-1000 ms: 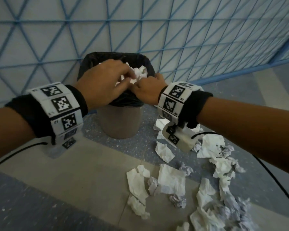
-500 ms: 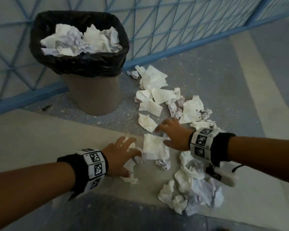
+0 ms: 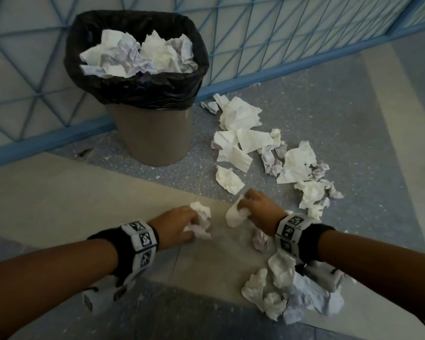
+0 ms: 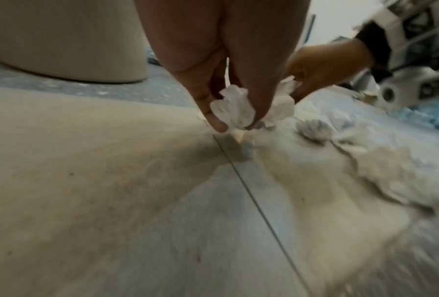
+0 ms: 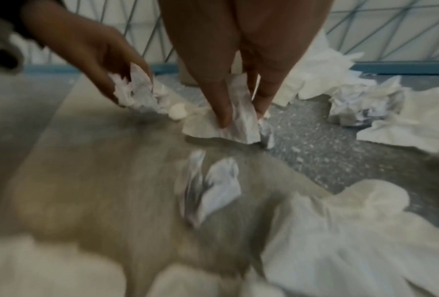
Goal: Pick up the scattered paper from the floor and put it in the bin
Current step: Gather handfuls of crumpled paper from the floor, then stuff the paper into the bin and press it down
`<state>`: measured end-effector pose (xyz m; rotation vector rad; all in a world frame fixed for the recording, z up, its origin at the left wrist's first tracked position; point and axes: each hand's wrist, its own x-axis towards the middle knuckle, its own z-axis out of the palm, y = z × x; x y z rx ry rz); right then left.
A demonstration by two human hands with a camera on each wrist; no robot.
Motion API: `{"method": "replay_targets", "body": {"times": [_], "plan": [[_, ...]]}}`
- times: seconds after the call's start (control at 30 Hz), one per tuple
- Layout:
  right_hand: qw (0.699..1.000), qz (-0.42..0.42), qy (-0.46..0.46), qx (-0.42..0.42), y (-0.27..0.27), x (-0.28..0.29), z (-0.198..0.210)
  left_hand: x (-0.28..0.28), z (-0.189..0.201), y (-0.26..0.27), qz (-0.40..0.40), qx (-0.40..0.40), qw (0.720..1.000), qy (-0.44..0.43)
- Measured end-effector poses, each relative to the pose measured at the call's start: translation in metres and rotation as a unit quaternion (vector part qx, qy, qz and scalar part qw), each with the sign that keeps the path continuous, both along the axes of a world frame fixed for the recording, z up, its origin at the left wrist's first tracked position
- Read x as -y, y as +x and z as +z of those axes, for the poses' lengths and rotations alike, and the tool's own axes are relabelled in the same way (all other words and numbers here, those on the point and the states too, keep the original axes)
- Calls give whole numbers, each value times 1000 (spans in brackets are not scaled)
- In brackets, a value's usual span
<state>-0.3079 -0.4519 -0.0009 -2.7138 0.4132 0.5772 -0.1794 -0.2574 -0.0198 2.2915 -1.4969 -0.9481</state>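
A brown bin (image 3: 155, 141) with a black liner stands by the blue fence, heaped with crumpled paper (image 3: 138, 55). Down at the floor, my left hand (image 3: 182, 223) grips a crumpled white paper wad (image 3: 201, 220), seen pinched between thumb and fingers in the left wrist view (image 4: 235, 110). My right hand (image 3: 253, 209) pinches a flat white sheet (image 3: 234, 213); the right wrist view shows that sheet (image 5: 228, 124) caught between thumb and fingers just above the floor. Several loose papers (image 3: 255, 141) lie scattered right of the bin.
A pile of crumpled paper (image 3: 292, 293) lies under my right wrist, with one small ball (image 3: 260, 239) just behind the right hand. A blue lattice fence (image 3: 292, 33) runs behind the bin. The floor has beige tile (image 3: 71, 204) and grey speckled sections.
One second ago both hands were at the bin's rim. Half a second ago they reached open toward the floor papers. Now each has closed on a piece.
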Motion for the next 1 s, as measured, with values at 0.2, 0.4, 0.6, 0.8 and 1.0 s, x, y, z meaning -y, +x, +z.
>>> {"method": "replay_targets", "body": {"times": [0.2,0.4,0.6,0.8,1.0], "plan": [[989,-76,56,115,6,0,37,10,15,26,89,-2,994,-70],[1000,-7,11,-25,-35,-17,10,31,-7,12,-15,42,999,20],[1000,-10,12,-14,-57,-22,-18,26,-11,-2,-99,112,988,32],[998,-38,41,0,-31,1,-4,38,11,10,5,36,999,-12],[968,-56,54,238,52,7,92,34,127,42,91,83,966,-228]]}}
